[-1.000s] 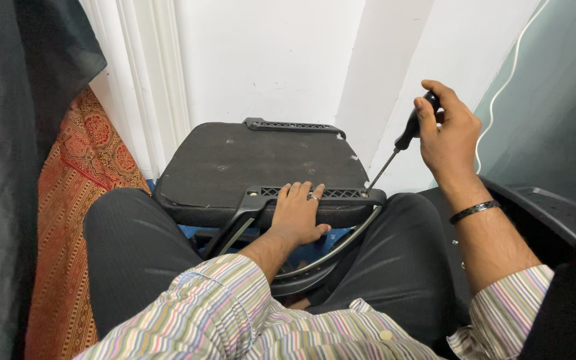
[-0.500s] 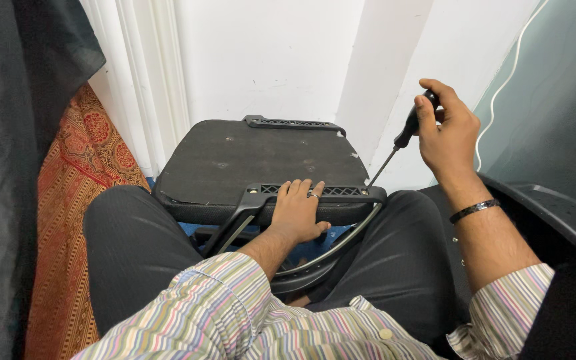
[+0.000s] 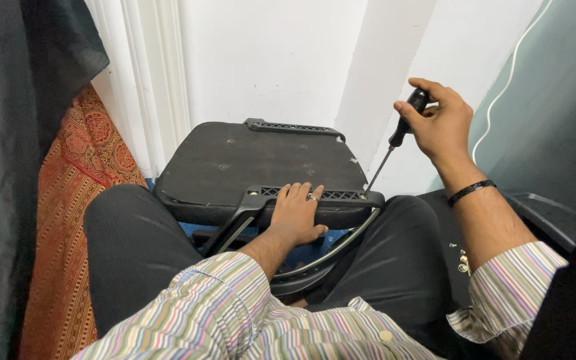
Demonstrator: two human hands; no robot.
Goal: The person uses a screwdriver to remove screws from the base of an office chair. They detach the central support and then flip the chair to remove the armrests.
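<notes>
Nearest us, striped shirt sleeves and dark trousers; an upturned black chair seat [image 3: 261,163] rests across our lap, underside facing up. Our left hand [image 3: 295,215] lies flat with fingers together, pressing down on the near armrest bracket [image 3: 321,195], not gripping round it. A curved metal rod [image 3: 341,243] loops under that bracket's right end. A few small screws [image 3: 463,260] lie on the dark surface by our right forearm.

Our right hand [image 3: 438,123] is clamped around the black handle of a screwdriver [image 3: 395,143], whose shaft slants down-left so the tip meets the bracket's right end, where a screw seems to sit, too small to confirm. To drive it well we judge the shaft should line up straighter over the screw, with steady downward push while the left hand stops the seat shifting.

Further off, the second bracket [image 3: 295,125] on the seat's far edge, then a white wall, a patterned orange-red cloth [image 3: 68,193] at left. No packages, labels or signs visible.
</notes>
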